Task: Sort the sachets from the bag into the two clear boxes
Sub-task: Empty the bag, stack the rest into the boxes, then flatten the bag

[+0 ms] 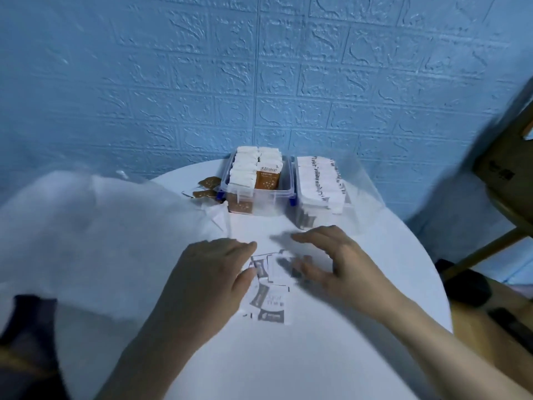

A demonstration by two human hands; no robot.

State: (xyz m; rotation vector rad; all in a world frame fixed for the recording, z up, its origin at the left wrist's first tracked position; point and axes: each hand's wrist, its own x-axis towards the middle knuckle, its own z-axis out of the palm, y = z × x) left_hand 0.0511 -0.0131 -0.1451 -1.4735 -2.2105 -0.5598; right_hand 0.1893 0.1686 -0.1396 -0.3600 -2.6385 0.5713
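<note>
Both clear boxes [258, 194] at twelve o'clock look nearly full. A few grey-and-white sachets [271, 287] remain at centre, brown ones [206, 187] at eleven beside the bag [95, 235]. Left hand [213, 272] and right hand [331, 261] hover loosely spread, gripping nothing.

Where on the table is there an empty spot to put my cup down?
The near table between the two forearms is bare, and so is the right side past the right hand. It is crowded in the middle, where loose sachets lie, at the back with the two boxes, and on the left under the bag.
</note>
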